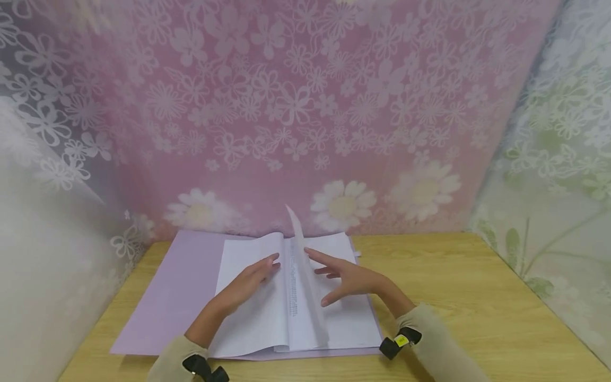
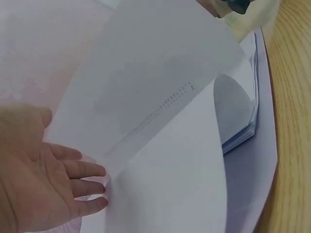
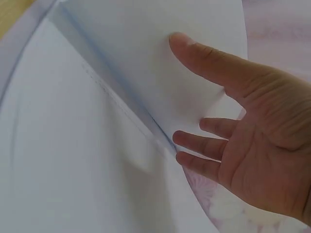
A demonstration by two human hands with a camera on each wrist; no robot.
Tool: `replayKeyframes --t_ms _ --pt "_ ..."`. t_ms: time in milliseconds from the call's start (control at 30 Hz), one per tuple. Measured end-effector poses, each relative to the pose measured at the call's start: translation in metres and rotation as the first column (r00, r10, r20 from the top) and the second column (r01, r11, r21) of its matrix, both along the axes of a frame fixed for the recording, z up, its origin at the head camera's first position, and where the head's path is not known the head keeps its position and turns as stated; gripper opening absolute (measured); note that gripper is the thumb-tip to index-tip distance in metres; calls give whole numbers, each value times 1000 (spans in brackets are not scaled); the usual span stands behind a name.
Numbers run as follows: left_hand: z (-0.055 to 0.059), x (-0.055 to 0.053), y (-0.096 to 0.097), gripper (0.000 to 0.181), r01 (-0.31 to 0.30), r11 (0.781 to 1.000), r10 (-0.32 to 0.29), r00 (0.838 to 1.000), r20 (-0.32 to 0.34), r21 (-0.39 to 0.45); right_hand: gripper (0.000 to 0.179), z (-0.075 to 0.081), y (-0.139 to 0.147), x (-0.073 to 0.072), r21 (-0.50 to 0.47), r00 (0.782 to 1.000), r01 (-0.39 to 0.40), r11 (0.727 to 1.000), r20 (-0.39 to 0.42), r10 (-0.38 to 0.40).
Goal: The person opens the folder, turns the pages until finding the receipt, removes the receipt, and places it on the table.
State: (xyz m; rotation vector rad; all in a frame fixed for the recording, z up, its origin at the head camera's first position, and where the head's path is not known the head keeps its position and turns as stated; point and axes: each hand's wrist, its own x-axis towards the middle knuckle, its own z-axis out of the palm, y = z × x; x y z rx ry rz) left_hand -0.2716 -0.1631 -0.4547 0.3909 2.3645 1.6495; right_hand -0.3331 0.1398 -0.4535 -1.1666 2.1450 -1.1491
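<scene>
A thin white paper sheet (image 1: 305, 286) with a column of small print stands nearly upright, leaning slightly, between the white page stacks of an open lilac folder (image 1: 172, 292) on the light wood-grain tabletop (image 1: 477, 297). The left hand (image 1: 245, 285) slants inward over the left pages, palm toward the sheet, fingers extended and loosely together, holding nothing. The right hand (image 1: 350, 278) opens wide on the other side, thumb spread low, index fingertip at the sheet; whether it touches is unclear. Both forearms, in beige sleeves (image 1: 441, 339), angle inward from the near edge.
</scene>
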Motion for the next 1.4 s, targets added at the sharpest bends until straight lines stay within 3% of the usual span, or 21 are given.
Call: replayKeyframes --t_ms 200,333,433,533,667,800,933,1167,1267,1333,1400 --pt "1 -3 -1 73 4 998 -6 999 41 57 114 -1 -16 13 72 996 -9 997 -84 15" --pt "8 -6 -4 81 -71 993 63 995 83 94 112 0 -23 17 90 991 -8 996 -130 19" --pt "14 -4 -10 71 -128 991 124 989 76 47 110 -1 -27 21 106 990 -1 994 -142 16" --pt "19 -2 -20 65 -147 989 148 988 37 -24 107 -4 -29 26 135 990 10 991 -144 10" --pt "25 2 -34 87 -157 976 162 987 18 -148 101 -7 -31 32 174 987 19 985 -159 9" --pt "33 5 -43 104 -162 939 186 981 50 -305 95 -5 -33 33 194 977 7 981 -208 35" --pt "41 6 -45 106 -157 885 194 980 41 -439 92 -5 -37 33 211 964 -9 978 -259 65" --pt "42 8 -50 103 -161 738 201 979 -15 -656 86 -10 -45 42 241 966 -25 970 -243 86" --pt "44 10 -50 101 -175 695 196 979 -51 -697 84 -11 -47 46 260 961 -29 965 -257 98" --pt "45 11 -47 98 -189 697 182 980 -85 -692 84 -11 -48 46 268 954 -30 963 -279 108" --pt "45 10 -41 93 -195 729 160 981 -113 -656 83 -10 -49 46 271 949 -31 962 -293 113"
